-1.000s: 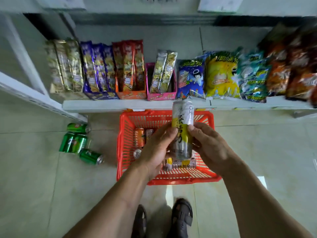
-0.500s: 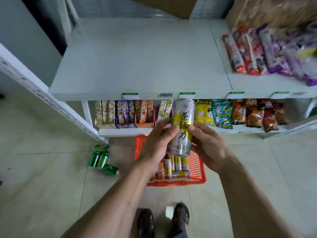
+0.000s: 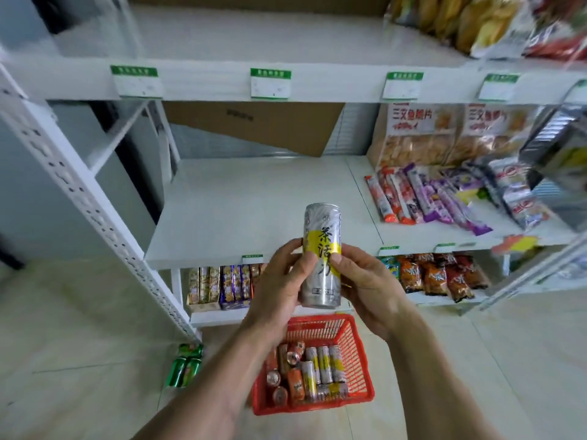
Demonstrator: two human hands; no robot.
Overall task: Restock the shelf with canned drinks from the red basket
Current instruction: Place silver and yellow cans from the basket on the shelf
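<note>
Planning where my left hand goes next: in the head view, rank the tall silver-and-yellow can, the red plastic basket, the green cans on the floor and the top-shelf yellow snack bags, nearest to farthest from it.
1. Tall silver-and-yellow can: in the left hand's grip.
2. Red plastic basket: below, on the floor.
3. Green cans: floor, lower left.
4. Yellow snack bags: top shelf, upper right.

White metal shelving (image 3: 247, 201) fills the view, its perforated upright (image 3: 95, 217) slanting down at the left. Green-and-white price tags (image 3: 270, 84) line the front edge of the upper board. A brown cardboard sheet (image 3: 254, 125) leans behind the middle level. The floor (image 3: 79, 328) is pale glossy tile with thin joints. A grey wall (image 3: 38, 192) shows at the left behind the frame.
</note>
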